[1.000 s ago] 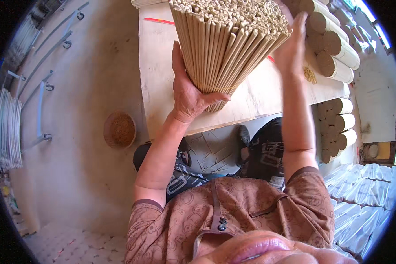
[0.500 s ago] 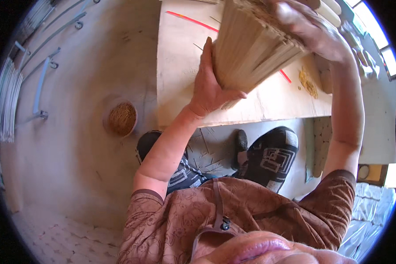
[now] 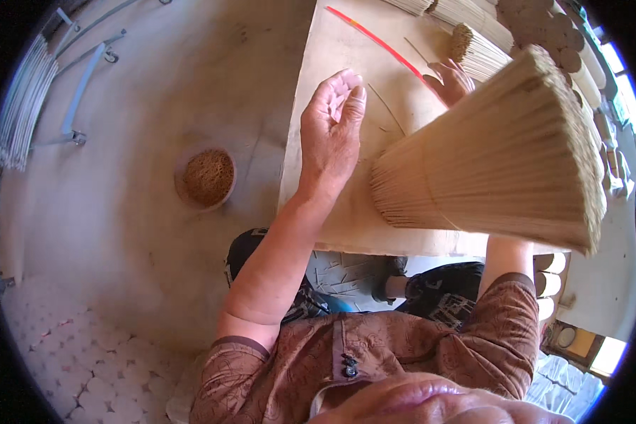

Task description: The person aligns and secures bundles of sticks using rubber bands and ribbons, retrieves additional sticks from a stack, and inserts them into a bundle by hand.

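A large bundle of thin wooden sticks (image 3: 502, 155) stands on the table (image 3: 300, 169), narrow at its foot and flaring wide at the top. A thin band (image 3: 429, 180) runs around its lower part. Left of it, my left hand (image 3: 331, 134) is raised above the table, fingers loosely bent and thumb apart, with nothing visible in it. My right hand (image 3: 451, 83) reaches behind the bundle, its fingers spread near a red strip (image 3: 378, 41); the bundle hides the wrist and part of the forearm.
Loose sticks (image 3: 386, 108) lie on the table. More bundles (image 3: 477, 51) lie at its far right, beside stacked rolls (image 3: 583, 67). A round tub of brown material (image 3: 208, 177) stands on the floor at left, near a wheeled metal frame (image 3: 71, 113). Sticks litter the floor below.
Both hands were on the lifted, tilted bundle; it now stands farther right on the table. My left hand has come off it, and my right hand has moved from its top to behind it.
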A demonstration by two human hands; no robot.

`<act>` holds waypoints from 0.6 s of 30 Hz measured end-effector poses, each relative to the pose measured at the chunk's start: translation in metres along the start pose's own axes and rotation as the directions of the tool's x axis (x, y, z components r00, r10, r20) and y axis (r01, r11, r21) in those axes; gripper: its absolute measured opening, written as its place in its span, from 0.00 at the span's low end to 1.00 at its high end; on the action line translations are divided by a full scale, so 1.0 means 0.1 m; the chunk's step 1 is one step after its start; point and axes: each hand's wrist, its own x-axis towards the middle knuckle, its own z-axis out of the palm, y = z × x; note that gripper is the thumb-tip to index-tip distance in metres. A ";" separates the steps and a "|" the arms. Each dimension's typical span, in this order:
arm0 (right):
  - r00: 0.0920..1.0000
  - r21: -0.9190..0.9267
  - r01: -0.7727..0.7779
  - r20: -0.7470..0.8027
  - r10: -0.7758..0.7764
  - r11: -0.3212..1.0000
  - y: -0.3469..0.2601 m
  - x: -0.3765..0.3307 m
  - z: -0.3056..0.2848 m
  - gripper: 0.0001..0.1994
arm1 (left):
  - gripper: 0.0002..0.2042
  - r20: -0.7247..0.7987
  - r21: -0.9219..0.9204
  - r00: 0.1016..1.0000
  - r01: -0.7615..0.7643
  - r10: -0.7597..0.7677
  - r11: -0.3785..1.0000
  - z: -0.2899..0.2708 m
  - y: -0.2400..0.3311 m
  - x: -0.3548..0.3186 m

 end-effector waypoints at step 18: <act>0.758 0.967 -0.078 0.214 -0.616 0.241 -0.38 -0.05 -1.01 0.17 | 0.23 0.440 0.593 0.794 -0.608 0.420 0.528 0.09 -0.13 0.20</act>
